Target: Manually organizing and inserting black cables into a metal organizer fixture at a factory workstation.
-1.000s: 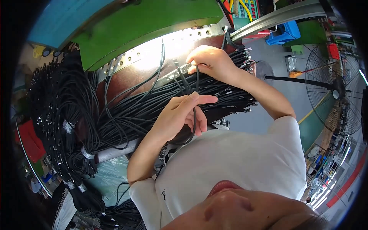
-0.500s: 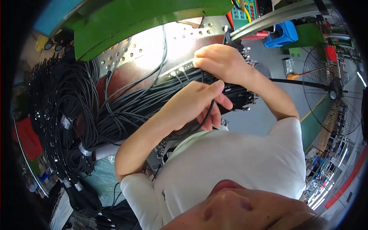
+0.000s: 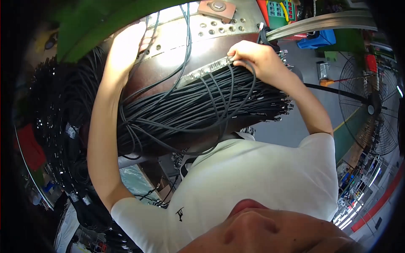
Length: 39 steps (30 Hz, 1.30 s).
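Pinching a black cable (image 3: 254, 75) at the clear strip's (image 3: 206, 70) two-o'clock end, the right hand (image 3: 251, 55) needs steadiness; glare at eleven o'clock obscures the left hand's (image 3: 128, 41) grip: cannot tell.

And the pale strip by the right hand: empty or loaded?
Partly loaded, at least: black cables run down from the strip. Whether it's full, cannot tell; the right hand covers its right end.

White fabric shirt (image 3: 257, 181) with loose short sleeves (image 3: 319, 148) ending near the elbows; small black figure-shaped emblem (image 3: 180, 214) on the chest, toward the left sleeve. Left hand (image 3: 128, 44) and right hand (image 3: 258, 58) bare.
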Available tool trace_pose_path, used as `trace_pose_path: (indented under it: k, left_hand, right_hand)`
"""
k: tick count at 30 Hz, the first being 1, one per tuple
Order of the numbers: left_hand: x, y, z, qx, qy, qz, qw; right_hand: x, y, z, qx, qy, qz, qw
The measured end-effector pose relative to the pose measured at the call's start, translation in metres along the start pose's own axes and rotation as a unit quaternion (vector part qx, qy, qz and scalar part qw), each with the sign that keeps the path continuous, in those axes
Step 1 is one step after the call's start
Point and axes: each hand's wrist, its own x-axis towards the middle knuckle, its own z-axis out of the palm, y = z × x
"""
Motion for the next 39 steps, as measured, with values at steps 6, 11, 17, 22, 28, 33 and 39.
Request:
trace_pose_path:
  k: [6,11,17,22,28,33,39]
  left_hand:
    - [0.028,0.007,0.075,-0.423,-0.188,-0.087,0.882]
    - [0.027,-0.015,0.073,-0.409,-0.15,-0.077,0.897]
    - [0.02,0.0,0.069,-0.445,-0.154,-0.118,0.874]
    - [-0.002,0.015,0.052,-0.491,-0.133,-0.082,0.857]
    - [-0.066,0.031,0.071,-0.54,-0.151,-0.166,0.811]
    - [-0.128,0.035,0.009,-0.544,-0.107,-0.155,0.818]
    - [-0.172,-0.003,-0.212,-0.053,0.527,0.049,0.846]
  right_hand:
    - [0.001,-0.006,0.002,-0.039,-0.015,0.003,0.999]
    - [0.029,0.012,-0.025,0.179,-0.12,0.072,0.974]
    - [0.128,0.008,-0.032,0.169,0.021,0.289,0.942]
    - [0.125,-0.007,-0.013,0.117,0.067,0.205,0.969]
    - [0.122,0.001,0.023,0.007,0.088,0.024,0.996]
    - [0.107,-0.008,0.018,0.013,-0.003,0.07,0.997]
    - [0.08,0.001,0.033,-0.209,0.078,-0.146,0.964]
